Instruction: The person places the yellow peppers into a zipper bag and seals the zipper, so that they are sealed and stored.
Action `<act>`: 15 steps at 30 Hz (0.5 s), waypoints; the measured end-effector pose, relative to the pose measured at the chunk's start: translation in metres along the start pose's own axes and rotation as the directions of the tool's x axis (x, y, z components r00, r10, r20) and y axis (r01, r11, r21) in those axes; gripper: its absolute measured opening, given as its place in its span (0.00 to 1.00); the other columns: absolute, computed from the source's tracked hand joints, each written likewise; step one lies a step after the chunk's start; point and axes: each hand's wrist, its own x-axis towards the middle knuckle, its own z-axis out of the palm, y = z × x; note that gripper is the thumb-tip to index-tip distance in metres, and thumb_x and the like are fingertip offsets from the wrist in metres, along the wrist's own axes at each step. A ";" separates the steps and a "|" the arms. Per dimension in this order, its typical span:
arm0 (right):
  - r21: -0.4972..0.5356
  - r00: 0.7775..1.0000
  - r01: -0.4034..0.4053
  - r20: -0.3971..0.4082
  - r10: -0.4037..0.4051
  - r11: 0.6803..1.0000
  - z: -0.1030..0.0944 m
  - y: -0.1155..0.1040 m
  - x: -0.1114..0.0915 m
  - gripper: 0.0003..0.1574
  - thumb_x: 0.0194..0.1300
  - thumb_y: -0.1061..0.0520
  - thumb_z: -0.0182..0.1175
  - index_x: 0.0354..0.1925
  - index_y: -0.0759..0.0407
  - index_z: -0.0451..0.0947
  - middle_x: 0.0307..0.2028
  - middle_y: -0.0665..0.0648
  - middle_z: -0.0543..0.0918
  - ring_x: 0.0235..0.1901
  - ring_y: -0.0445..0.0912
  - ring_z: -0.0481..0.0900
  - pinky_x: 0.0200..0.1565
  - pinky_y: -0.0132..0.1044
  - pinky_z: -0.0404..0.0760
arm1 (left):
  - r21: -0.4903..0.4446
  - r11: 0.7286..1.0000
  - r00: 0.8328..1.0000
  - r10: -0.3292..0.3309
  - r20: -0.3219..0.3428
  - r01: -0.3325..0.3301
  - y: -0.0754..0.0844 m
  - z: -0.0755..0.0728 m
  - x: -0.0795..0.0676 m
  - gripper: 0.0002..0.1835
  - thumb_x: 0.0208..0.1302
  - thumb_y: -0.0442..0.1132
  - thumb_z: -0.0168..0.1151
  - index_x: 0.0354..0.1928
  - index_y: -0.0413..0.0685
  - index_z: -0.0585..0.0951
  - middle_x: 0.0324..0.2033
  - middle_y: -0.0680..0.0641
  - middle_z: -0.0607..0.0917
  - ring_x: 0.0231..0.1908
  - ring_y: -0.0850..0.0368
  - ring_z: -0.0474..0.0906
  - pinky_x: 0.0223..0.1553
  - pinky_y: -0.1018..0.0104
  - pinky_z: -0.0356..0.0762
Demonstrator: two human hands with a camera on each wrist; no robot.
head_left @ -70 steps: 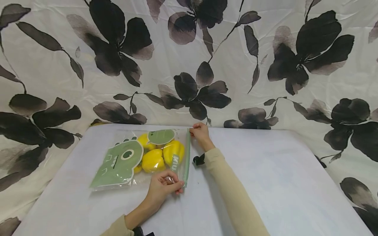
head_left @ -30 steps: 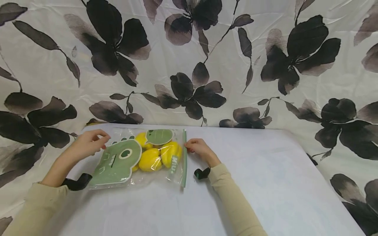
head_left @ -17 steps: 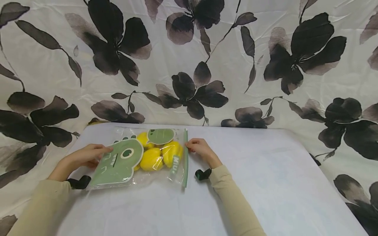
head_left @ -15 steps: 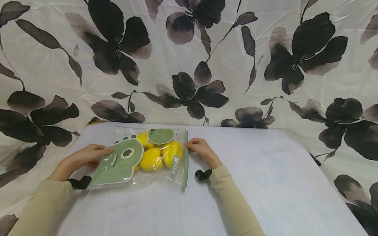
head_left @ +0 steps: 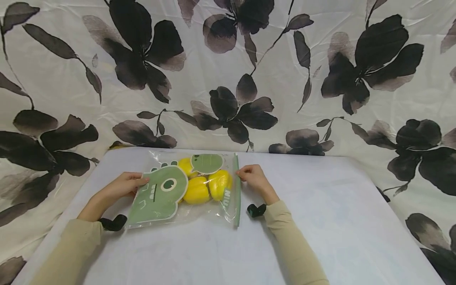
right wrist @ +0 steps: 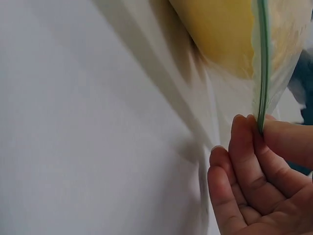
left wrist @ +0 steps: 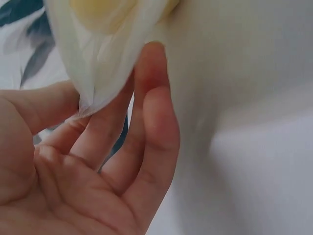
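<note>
A clear zip bag (head_left: 164, 194) printed with a green cartoon monster lies across the left-centre of the table in the head view. Several yellow things shaped like bell peppers (head_left: 196, 190) show through its plastic. My left hand (head_left: 119, 188) pinches the bag's left edge between thumb and fingers, which the left wrist view shows close up at a fold of plastic (left wrist: 93, 93). On the opposite side, my right hand (head_left: 254, 178) pinches the green zip strip (head_left: 237, 198). In the right wrist view that strip (right wrist: 262, 58) runs down between thumb and fingertips.
A white-covered table (head_left: 320, 221) spreads under the bag and both arms. Behind it hangs a pale cloth (head_left: 199, 75) with dark flowers. A black wrist device (head_left: 114, 222) sits by the left wrist, and another (head_left: 256, 210) by the right.
My left hand has let go of the zip strip's near end and taken the bag's left edge. My right hand has come nearer along the strip. Lately bag and hands have shifted right.
</note>
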 end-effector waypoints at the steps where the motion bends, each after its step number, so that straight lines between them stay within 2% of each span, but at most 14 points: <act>1: -0.001 1.000 -0.006 -0.007 0.006 1.000 -0.005 0.002 0.000 0.12 0.67 0.61 0.60 0.38 0.70 0.84 0.32 0.56 0.82 0.32 0.45 0.74 0.37 0.34 0.72 | -0.005 1.000 1.000 0.006 -0.006 -0.006 0.003 0.005 0.002 0.15 0.75 0.44 0.52 0.44 0.37 0.78 0.29 0.54 0.78 0.28 0.61 0.74 0.30 0.64 0.75; 4: 0.007 0.999 -0.036 -0.034 0.036 0.999 -0.021 0.008 0.000 0.12 0.67 0.60 0.60 0.39 0.70 0.84 0.34 0.57 0.83 0.33 0.45 0.76 0.40 0.35 0.74 | -0.034 0.999 1.000 0.018 -0.025 -0.019 0.011 0.022 0.010 0.14 0.74 0.44 0.53 0.42 0.38 0.78 0.28 0.55 0.78 0.27 0.62 0.74 0.30 0.65 0.75; 11: 0.040 0.990 -0.087 -0.110 0.091 0.995 -0.061 0.028 -0.004 0.14 0.69 0.58 0.60 0.41 0.71 0.83 0.34 0.57 0.81 0.35 0.48 0.75 0.46 0.39 0.71 | -0.120 0.991 0.998 0.047 -0.030 -0.051 0.027 0.060 0.035 0.21 0.75 0.44 0.52 0.57 0.31 0.76 0.32 0.54 0.82 0.30 0.63 0.76 0.31 0.67 0.75; 15: 0.105 0.985 -0.102 -0.132 0.115 0.989 -0.079 0.041 -0.007 0.16 0.70 0.58 0.59 0.44 0.74 0.81 0.34 0.55 0.80 0.33 0.45 0.76 0.41 0.35 0.76 | -0.194 0.978 0.997 0.067 -0.026 -0.070 0.035 0.079 0.050 0.24 0.76 0.42 0.50 0.63 0.29 0.71 0.35 0.51 0.84 0.32 0.62 0.79 0.32 0.68 0.77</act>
